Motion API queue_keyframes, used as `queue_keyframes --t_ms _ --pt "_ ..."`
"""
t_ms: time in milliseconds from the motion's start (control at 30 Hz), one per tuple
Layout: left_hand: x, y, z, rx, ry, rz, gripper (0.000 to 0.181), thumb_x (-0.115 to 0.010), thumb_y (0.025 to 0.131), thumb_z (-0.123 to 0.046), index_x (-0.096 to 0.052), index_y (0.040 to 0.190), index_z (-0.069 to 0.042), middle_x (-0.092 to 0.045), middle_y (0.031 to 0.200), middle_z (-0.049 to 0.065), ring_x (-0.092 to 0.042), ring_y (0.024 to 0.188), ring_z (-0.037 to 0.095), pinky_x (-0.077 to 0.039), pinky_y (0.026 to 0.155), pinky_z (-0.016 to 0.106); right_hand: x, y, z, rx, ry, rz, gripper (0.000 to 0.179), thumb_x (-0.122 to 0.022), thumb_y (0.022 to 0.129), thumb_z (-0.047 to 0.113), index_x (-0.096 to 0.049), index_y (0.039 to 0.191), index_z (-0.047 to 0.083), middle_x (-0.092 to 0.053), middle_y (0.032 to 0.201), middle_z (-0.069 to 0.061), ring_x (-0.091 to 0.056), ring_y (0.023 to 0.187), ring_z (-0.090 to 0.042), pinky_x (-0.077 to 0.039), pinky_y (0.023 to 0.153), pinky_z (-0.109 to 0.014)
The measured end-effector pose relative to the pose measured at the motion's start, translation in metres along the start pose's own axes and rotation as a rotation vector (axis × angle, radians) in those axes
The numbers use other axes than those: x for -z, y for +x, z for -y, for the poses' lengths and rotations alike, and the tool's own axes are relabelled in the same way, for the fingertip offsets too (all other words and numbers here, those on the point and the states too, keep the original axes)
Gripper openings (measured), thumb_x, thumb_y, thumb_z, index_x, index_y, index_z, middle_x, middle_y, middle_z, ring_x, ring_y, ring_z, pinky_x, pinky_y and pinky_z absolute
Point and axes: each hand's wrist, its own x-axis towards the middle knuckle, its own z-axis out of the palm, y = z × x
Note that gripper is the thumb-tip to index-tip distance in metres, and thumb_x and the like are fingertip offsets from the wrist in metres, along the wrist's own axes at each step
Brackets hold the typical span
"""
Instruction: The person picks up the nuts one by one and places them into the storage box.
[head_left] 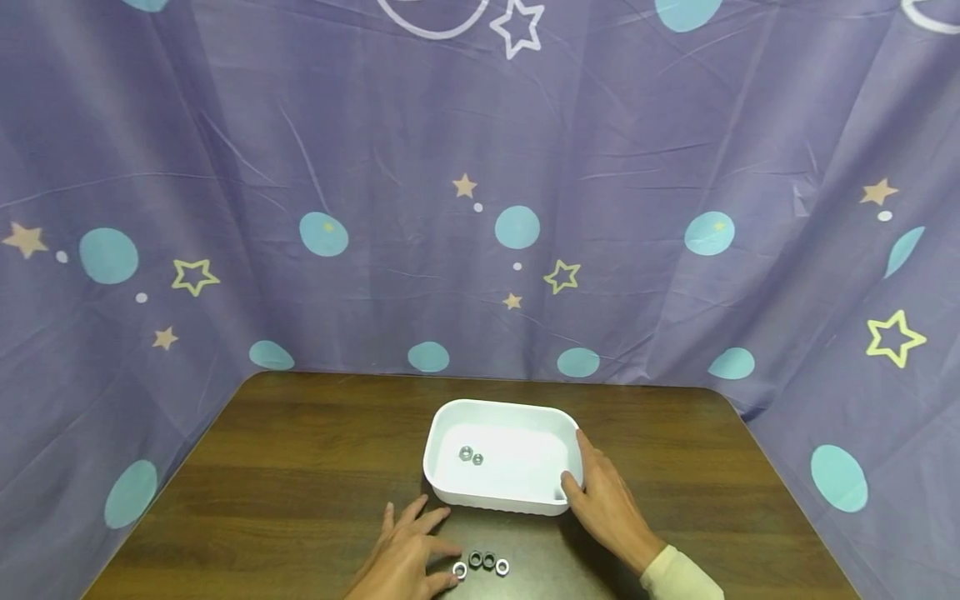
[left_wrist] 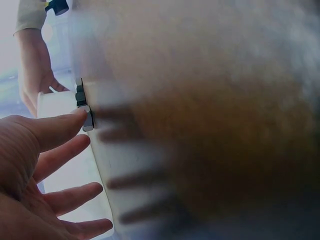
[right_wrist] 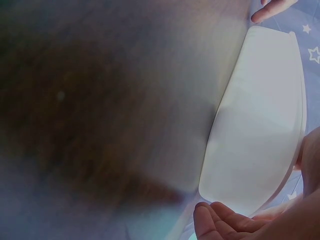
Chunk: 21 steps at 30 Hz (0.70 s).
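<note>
Pinching the white tray [head_left: 517, 446] by its right rim, the right hand [head_left: 609, 504] apparently steadies it as the left hand [head_left: 405, 554], thumb and fingers apart, reaches the leftmost nut [head_left: 462, 576] of four on the table [head_left: 300, 467]; two nuts [head_left: 466, 457] lie inside. Lifting seems to require a narrow pinch.

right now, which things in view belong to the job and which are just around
Likely part of the job:
white tray, held by the right grip
two nuts in it
row of four nuts, the end one by the thumb of the left grip

Just around:
wooden table
star-patterned curtain
</note>
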Motion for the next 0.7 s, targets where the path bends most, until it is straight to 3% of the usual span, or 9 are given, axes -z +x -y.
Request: queue_keyframes --t_ms 400,700 --pt "-0.0086 -0.0022 0.0017 -0.088 0.056 -0.068 0.023 -0.099 0.076 -0.03 -0.086 0.095 -0.025 -0.072 0.14 0.018 -0.054 0.138 0.059 -0.026 0.1 0.099 0.0035 -0.0017 0.0017 0.012 -0.015 -0.004 0.074 -0.069 0.102 0.014 -0.038 0.164 -0.011 -0.057 0.15 -0.037 -0.059 0.138 -0.051 -0.05 0.112 -0.067" --pt "-0.0091 -0.0015 -0.0001 -0.086 0.069 -0.076 0.018 -0.098 0.077 -0.027 -0.085 0.09 -0.025 -0.073 0.139 0.017 -0.056 0.137 0.057 -0.028 0.099 0.098 0.0026 -0.0007 0.0013 0.016 -0.012 -0.008 0.073 -0.069 0.102 0.015 -0.039 0.163 -0.011 -0.058 0.15 -0.037 -0.06 0.138 -0.051 -0.049 0.113 -0.067"
